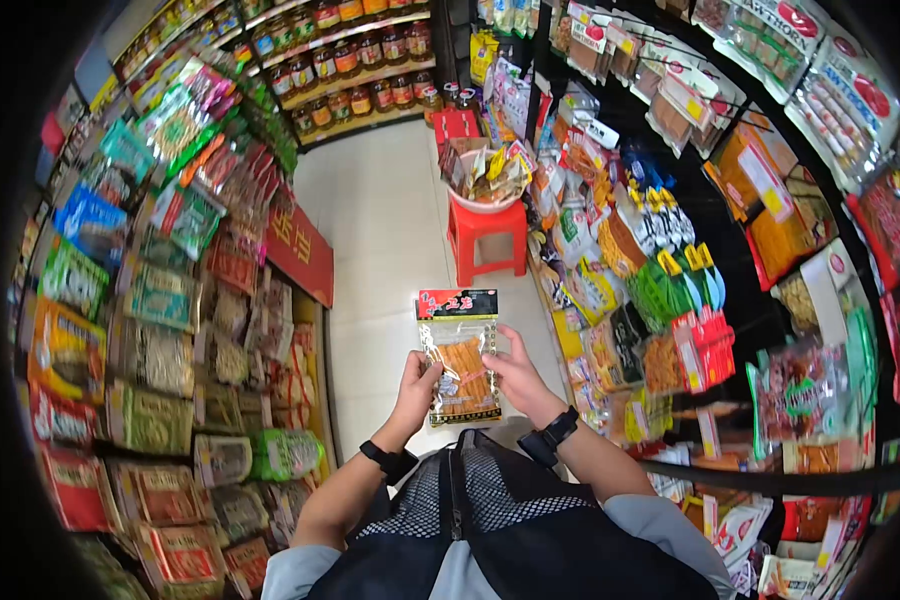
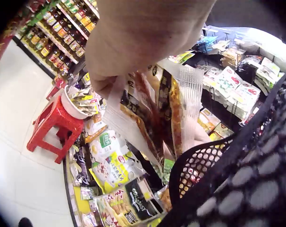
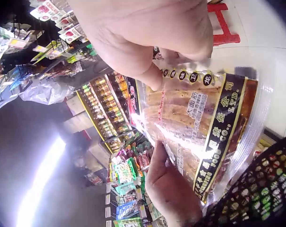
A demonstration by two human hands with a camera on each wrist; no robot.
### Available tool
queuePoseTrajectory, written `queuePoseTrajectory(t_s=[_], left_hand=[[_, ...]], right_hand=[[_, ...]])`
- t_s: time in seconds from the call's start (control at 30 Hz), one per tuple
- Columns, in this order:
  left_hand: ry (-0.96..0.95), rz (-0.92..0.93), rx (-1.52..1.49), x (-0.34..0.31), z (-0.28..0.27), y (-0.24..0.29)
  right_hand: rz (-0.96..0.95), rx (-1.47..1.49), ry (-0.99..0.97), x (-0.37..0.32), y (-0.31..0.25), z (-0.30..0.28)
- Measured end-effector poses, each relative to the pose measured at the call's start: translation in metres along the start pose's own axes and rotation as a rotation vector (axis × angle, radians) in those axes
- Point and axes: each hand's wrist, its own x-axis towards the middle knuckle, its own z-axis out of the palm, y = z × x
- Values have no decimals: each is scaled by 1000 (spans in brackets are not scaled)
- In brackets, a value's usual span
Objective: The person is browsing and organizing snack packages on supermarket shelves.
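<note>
A clear packet of gluten strips (image 1: 463,372) with a red and black header is held up before the body. My left hand (image 1: 417,390) pinches its left edge, thumb on the front. On the opposite edge, my right hand (image 1: 520,378) grips it the same way. The right wrist view shows the packet's (image 3: 185,111) black-and-gold label band, with the right hand (image 3: 147,40) at one side and the left hand (image 3: 171,189) at the other. In the left wrist view, the packet (image 2: 166,106) appears side-on beneath the left hand (image 2: 138,38), its sealed edge ribbed and clear.
Snack bags (image 1: 160,360) fill the shelf on the left; more packets (image 1: 610,230) line the right. Ahead, a red stool (image 1: 487,240) bears a pink basin (image 1: 480,208) of packets. Jars (image 1: 350,55) stand on the back shelves. A red box (image 1: 300,255) juts toward the aisle.
</note>
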Motion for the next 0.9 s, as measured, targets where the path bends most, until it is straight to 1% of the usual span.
queuePoseTrajectory(t_s=[0.03,0.1,0.17,0.2,0.23,0.27,0.33,0.47,0.63,0.73,0.8,0.87,0.9], left_hand=[[-7,3,-16,19,-5,16],[10,-8,3,57,-7,31],[48,-14,-1,90,-9,42],[58,6,-4,109,-9,45],[69,25,-7,129,-10,46],[77,42,-12,144,-18,48],[47,-2,-16,182,-22,58],[-60,-56,-13,274,-35,73],[-166,-83,20,396,-63,78],[-233,-120,39,453,-75,88],[-304,-139,84,490,-77,92],[-364,-129,126,523,-71,95],[-402,-115,162,535,-64,104]], right_hand=[[0,-12,-12,25,-11,8],[26,-22,-36,69,-25,2],[79,0,-99,113,-36,-2],[99,7,-133,136,-42,-4],[139,32,-211,158,-46,-7],[171,30,-230,177,-47,-5],[231,49,-265,216,-54,-12],[216,35,-209,294,-75,-20],[185,20,-95,385,-109,-1],[248,9,66,422,-132,15],[248,2,149,441,-145,19],[238,25,237,451,-150,14],[221,45,276,455,-152,9]])
